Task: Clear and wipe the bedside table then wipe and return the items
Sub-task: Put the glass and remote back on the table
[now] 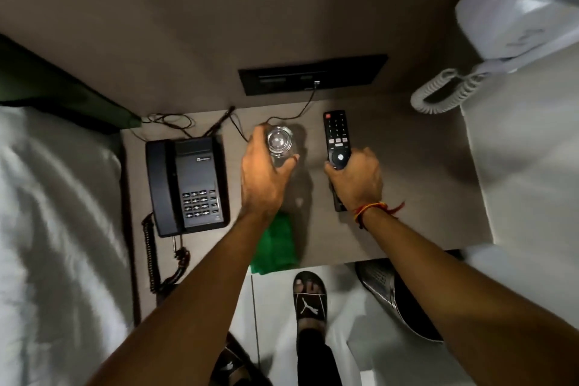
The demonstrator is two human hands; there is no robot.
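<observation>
Bedside table (423, 185), seen from above: a flat brown top standing between the bed (56, 213) on one side and a white wall phone (520, 9) on the other. On it sit a black desk phone (188, 185) near the bed edge, a clear drinking glass (279, 140) toward the back, a black remote control (336, 138) beside the glass, and a green cloth (275, 244) hanging over the front edge.

Handling, judged from appearance: the glass is rigid, smooth and breakable, and is best taken around its side wall rather than by the rim. The remote is light and stiff, and a wrap around its lower half looks secure. The desk phone is the bulkiest item; its coiled cord and the thin wires behind it may drag if it is lifted. The cloth is soft and limp.

Left hand (266, 178): fingers (257, 138) curled widely around the glass, thumb on the near side; whether the glass is off the surface cannot be told. Right hand (357, 178): fingers closed around the lower part of the remote, thumb (333, 166) at its edge, button end pointing toward the wall.
</observation>
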